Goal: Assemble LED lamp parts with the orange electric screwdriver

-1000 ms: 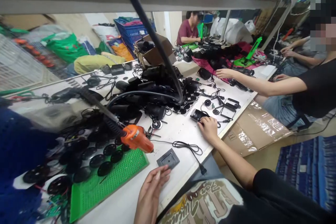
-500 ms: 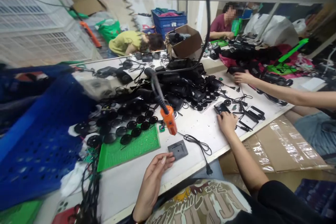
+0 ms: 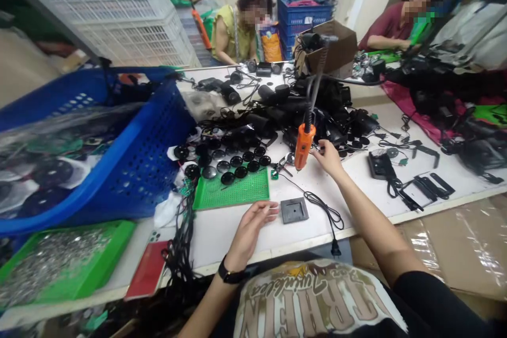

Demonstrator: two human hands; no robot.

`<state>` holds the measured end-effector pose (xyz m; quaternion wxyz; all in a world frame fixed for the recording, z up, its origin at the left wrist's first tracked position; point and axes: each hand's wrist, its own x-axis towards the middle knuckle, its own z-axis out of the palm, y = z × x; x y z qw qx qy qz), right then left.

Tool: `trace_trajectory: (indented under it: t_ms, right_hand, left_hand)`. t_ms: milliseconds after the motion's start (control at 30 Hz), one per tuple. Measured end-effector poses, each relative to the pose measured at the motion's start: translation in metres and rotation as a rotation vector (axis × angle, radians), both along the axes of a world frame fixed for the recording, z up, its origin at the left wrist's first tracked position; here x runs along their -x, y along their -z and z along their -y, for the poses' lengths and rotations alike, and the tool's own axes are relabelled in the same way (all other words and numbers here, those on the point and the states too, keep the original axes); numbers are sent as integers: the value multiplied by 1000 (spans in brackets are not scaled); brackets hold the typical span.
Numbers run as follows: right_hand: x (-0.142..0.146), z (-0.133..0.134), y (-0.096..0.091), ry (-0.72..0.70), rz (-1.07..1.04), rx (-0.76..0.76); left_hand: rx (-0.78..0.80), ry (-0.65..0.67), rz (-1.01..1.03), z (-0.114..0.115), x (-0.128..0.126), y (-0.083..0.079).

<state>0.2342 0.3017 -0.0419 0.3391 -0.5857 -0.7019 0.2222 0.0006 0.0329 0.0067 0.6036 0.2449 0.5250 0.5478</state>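
My right hand (image 3: pixel 327 159) reaches out with fingers apart, its fingertips right beside an orange electric screwdriver (image 3: pixel 303 145), which hangs upright from a coiled cord. My left hand (image 3: pixel 251 229) lies open on the white table (image 3: pixel 222 237), fingertips close to a square grey plate (image 3: pixel 293 210). Left of that plate sits a green perforated mat (image 3: pixel 232 190) with several black discs on it. A black cord (image 3: pixel 322 211) with a plug (image 3: pixel 336 248) trails by the plate. Small pliers (image 3: pixel 283 165) lie under the screwdriver.
A heap of black devices and cables (image 3: pixel 301 105) fills the table's middle. A blue crate (image 3: pixel 146 140) stands at left, beside a green tray of metal parts (image 3: pixel 59 264). A cardboard box (image 3: pixel 328 45) and two seated people (image 3: pixel 232 37) (image 3: pixel 386 29) are beyond.
The view has swung left, bringing the blue crate into sight. My right hand has moved off the black device to the orange screwdriver. My left hand has turned flatter on the table.
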Motion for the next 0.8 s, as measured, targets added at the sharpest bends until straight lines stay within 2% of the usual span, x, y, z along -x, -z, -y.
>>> trace_trajectory:
  t_ms: [100, 233, 300, 467, 567, 667, 733, 800]
  right_hand:
    - [37, -22, 6, 17, -105, 66]
    - [55, -35, -1, 80, -192, 66]
    - [53, -35, -16, 99, -212, 11]
    - [33, -25, -67, 77, -207, -152]
    - [13, -16, -84, 89, -163, -189]
    - [-8, -3, -76, 119, -119, -121]
    - [-18, 7, -62, 135, -120, -75]
    - [-23, 20, -44, 143, -138, -52]
  left_hand:
    - [-28, -3, 10, 1, -3, -5]
    - [-15, -76, -10, 10, 8, -1]
    - [2, -112, -25, 15, 16, 3]
    - [8, -153, -37, 17, 26, 9]
    - [-19, -143, -28, 10, 25, 5]
    - [-107, -118, -54, -20, 27, -3]
    - [-181, -121, -94, -58, 31, -9]
    - [-192, -118, -105, -107, 34, -15]
